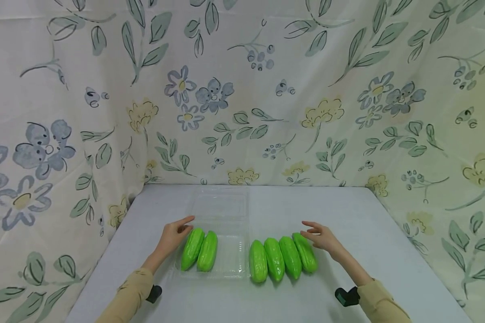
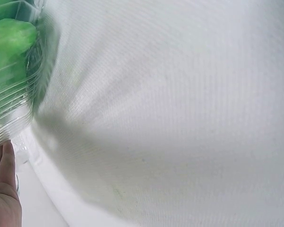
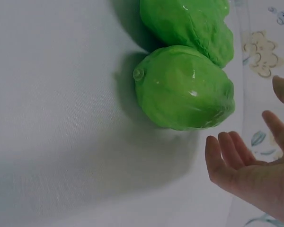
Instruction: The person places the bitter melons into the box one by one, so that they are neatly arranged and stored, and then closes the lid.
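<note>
Two bright green cucumbers (image 1: 199, 250) lie side by side in the left part of a clear plastic container (image 1: 232, 255), its lid (image 1: 220, 204) folded back behind. My left hand (image 1: 174, 235) is at the container's left side, fingers extended; in the left wrist view the fingertips are right at its ribbed wall (image 2: 16, 104). Several more cucumbers (image 1: 275, 259) stand in a row to the right of the container. Close to the far end of the rightmost cucumber (image 3: 184, 90) is my right hand (image 3: 258, 175), fingers loosely bent and apart, holding nothing.
A white cloth covers the table (image 1: 307, 202). Behind and at both sides hangs a floral curtain (image 1: 242, 89). Dark wrist devices (image 1: 346, 297) sit below both forearms, by the beige sleeves (image 1: 381, 300).
</note>
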The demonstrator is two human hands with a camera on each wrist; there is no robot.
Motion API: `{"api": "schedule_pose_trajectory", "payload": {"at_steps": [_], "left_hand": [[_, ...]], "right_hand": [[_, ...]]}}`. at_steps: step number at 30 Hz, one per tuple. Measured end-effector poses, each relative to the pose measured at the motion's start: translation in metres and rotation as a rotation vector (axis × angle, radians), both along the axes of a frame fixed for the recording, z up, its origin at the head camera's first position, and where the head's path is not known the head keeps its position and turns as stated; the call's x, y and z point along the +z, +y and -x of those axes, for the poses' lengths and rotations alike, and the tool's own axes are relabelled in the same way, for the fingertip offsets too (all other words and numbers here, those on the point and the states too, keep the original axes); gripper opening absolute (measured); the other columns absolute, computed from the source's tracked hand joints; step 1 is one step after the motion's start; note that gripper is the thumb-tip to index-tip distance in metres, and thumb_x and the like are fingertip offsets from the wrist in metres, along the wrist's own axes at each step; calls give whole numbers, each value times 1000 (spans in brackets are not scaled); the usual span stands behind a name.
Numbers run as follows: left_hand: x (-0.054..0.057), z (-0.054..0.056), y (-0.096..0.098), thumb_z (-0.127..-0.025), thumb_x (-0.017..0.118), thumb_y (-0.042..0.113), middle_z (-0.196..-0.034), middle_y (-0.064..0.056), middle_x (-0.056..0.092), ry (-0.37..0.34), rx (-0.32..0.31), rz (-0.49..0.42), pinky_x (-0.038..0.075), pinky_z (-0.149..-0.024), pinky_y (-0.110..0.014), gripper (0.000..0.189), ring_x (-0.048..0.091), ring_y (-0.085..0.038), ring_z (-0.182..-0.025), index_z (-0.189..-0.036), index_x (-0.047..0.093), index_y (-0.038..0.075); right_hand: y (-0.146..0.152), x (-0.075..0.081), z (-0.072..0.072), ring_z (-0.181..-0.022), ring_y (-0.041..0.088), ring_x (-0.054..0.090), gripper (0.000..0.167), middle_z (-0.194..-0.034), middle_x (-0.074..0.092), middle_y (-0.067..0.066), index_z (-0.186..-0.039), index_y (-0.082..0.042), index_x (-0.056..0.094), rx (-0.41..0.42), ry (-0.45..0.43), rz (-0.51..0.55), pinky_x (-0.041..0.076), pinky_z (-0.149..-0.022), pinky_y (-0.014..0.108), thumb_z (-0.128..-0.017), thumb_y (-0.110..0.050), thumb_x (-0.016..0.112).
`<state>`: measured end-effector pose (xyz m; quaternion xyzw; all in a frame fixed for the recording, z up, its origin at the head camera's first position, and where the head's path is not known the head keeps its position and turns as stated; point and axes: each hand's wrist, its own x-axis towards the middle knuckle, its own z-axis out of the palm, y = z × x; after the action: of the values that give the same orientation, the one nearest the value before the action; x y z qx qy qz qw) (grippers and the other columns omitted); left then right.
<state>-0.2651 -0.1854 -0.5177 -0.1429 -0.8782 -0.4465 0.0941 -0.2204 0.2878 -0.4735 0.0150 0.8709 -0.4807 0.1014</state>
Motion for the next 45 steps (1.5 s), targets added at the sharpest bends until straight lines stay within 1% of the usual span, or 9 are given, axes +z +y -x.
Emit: {"api": "schedule_pose_trajectory", "payload": {"at_steps": [6,11,14,19,27,29,36,42,45], "left_hand": [[-1,1,0,-90,63,4,-105,-19,71,6,1,4,44,-60,-19,35,69,-23,-85,-125,62,3],[-2,1,1,-90,63,5,-106,-19,70,21,2,10,46,-62,-19,35,69,-24,-86,-125,62,3],[-2,1,0,-89,63,4,-107,-18,70,30,2,9,47,-64,-20,35,70,-27,-89,-125,62,3],[-2,0,0,-90,63,5,-108,-19,70,36,1,12,48,-66,-20,35,69,-28,-91,-125,62,3],[-3,1,0,-90,63,5,-107,-19,70,52,-5,17,49,-66,-20,35,70,-28,-89,-124,62,2],[-3,1,0,-90,63,5,-106,-19,71,50,-4,18,48,-65,-20,35,70,-26,-88,-124,62,3],[-3,1,0,-89,63,5,-100,-18,72,61,5,19,44,-58,-19,34,63,-10,-74,-124,63,3],[-2,1,0,-90,63,5,-106,-20,70,45,-2,5,46,-61,-19,35,69,-25,-86,-124,62,3],[-2,0,0,-90,63,5,-108,-20,69,40,-4,7,47,-63,-19,35,69,-28,-90,-124,62,3]], "right_hand": [[2,-6,2,-119,45,50,58,-134,44,33,-140,-4,44,52,-57,-48,50,-89,50,-93,-33,60],[3,-9,2,-122,47,47,59,-135,44,32,-141,-6,44,85,-100,-46,47,-90,55,-92,-34,62],[3,-11,1,-124,49,43,58,-136,42,34,-140,-7,45,116,-98,-48,47,-89,56,-92,-33,62],[2,-14,-1,-129,49,37,54,-139,39,35,-140,-8,47,148,-92,-64,49,-85,50,-92,-30,62],[1,-12,-2,-127,50,38,51,-139,39,34,-138,-6,48,177,-61,-69,49,-83,49,-92,-25,62],[1,-12,-2,-127,50,37,51,-140,39,33,-137,-5,49,184,-58,-65,49,-82,49,-92,-24,62],[2,-14,-1,-127,50,38,51,-139,39,34,-137,-6,50,179,-55,-60,50,-83,49,-91,-24,63],[2,-14,-1,-126,52,38,51,-138,39,36,-136,-4,50,162,-56,-49,50,-82,50,-91,-23,64],[1,-14,-2,-126,51,38,52,-138,39,36,-136,-4,50,149,-58,-49,50,-81,48,-90,-23,65]]}}
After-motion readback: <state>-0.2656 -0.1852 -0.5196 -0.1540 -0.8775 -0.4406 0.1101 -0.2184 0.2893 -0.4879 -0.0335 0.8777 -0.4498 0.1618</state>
